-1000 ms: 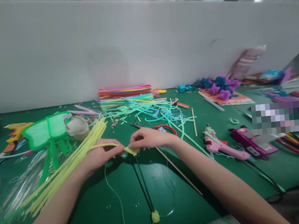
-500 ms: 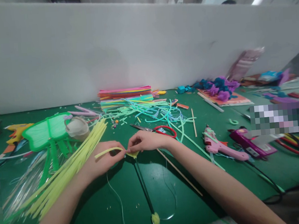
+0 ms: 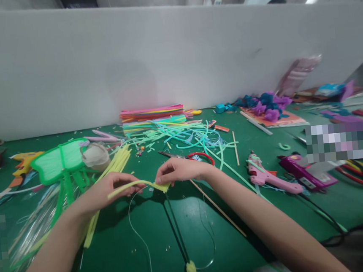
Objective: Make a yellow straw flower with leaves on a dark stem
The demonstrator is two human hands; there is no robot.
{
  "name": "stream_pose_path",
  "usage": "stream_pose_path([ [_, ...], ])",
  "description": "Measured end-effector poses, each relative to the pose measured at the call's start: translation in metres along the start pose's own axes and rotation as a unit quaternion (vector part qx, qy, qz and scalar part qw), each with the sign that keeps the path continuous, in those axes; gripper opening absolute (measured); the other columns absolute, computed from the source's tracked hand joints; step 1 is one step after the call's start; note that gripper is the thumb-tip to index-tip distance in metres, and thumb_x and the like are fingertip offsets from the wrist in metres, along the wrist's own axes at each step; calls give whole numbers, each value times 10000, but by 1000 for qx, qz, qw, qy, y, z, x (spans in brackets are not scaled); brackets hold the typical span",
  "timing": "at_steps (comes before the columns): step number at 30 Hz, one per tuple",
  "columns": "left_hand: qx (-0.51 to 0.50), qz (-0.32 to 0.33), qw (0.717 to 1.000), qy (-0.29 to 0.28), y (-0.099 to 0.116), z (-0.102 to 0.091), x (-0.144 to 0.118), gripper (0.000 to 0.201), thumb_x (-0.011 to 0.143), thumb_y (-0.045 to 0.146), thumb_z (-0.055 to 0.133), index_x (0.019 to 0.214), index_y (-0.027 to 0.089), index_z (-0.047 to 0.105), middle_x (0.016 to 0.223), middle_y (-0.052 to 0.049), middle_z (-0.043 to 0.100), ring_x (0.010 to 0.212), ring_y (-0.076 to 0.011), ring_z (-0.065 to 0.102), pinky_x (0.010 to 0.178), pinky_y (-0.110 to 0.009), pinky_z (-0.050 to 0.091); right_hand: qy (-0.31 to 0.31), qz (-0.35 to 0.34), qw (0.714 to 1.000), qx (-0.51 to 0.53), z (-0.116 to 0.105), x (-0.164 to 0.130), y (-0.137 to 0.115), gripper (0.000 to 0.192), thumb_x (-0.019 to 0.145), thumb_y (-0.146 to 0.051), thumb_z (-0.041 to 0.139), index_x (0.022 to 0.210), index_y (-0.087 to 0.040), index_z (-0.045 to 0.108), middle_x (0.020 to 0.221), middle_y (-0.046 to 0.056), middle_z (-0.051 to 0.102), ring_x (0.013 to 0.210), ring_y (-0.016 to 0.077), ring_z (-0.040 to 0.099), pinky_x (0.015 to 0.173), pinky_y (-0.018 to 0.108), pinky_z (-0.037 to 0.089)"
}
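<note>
My right hand (image 3: 182, 170) pinches a folded yellow piece (image 3: 163, 187) at the top of thin dark lines, perhaps a stem and its shadow. From it a yellow pipe cleaner (image 3: 127, 186) runs left across my left hand (image 3: 108, 192), whose bent fingers close around it; the exact contact is partly hidden. A clear thread (image 3: 135, 231) loops down below the left fingers towards a small fuzzy yellow ball (image 3: 191, 269) near the table's front. Under my left forearm lies a bundle of yellow pipe cleaners (image 3: 120, 159).
Red-handled scissors (image 3: 202, 156) lie just beyond my right hand, a wooden stick (image 3: 219, 209) under the right forearm. A pink glue gun (image 3: 274, 180) rests at right; a green pipe-cleaner shape (image 3: 59, 161) and a yellow glue gun (image 3: 24, 160) at left. Coloured pipe cleaners (image 3: 152, 115) lie behind.
My left hand has drawn away to the left from my right fingertips, uncovering more of the yellow pipe cleaner. The right hand stays nearly in place.
</note>
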State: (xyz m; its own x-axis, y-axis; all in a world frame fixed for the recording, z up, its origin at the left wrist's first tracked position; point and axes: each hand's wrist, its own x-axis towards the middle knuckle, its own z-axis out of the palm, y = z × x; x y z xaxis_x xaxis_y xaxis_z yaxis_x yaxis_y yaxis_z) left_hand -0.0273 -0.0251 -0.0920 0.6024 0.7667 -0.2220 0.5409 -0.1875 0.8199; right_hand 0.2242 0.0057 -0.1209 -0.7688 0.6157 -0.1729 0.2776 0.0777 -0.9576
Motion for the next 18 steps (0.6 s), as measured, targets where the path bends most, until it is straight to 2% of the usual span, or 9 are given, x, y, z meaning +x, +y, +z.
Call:
stream_pose_path([
  [2,-72,-35,997,5,-3,1,1,316,849,456,571,958,212,740,881,-82,725,808,-215,633,638,-249,460,-1,1,1000,5,1,0,-1,234,812,-386,642,869,-168,704,780,8,666,705,95,590,585,195,477],
  [7,-193,-72,978,-24,0,19,8,345,853,475,567,904,171,723,848,-94,693,744,-178,598,530,-211,401,-5,0,1000,15,2,0,-1,226,818,-376,637,865,-161,688,767,5,648,696,90,584,591,196,479],
  [12,-242,-123,962,-16,2,24,10,338,812,474,632,916,162,713,853,-88,685,755,-167,603,503,-185,375,-7,-8,1000,13,3,-1,-1,236,812,-391,643,866,-166,685,772,4,653,693,90,589,583,193,467],
  [18,-263,-150,953,-2,3,25,12,332,756,465,704,849,147,690,789,-48,648,706,-134,576,487,-170,350,-9,-7,1000,14,4,0,-4,323,774,-459,674,871,-151,695,775,12,657,694,94,580,602,201,473],
])
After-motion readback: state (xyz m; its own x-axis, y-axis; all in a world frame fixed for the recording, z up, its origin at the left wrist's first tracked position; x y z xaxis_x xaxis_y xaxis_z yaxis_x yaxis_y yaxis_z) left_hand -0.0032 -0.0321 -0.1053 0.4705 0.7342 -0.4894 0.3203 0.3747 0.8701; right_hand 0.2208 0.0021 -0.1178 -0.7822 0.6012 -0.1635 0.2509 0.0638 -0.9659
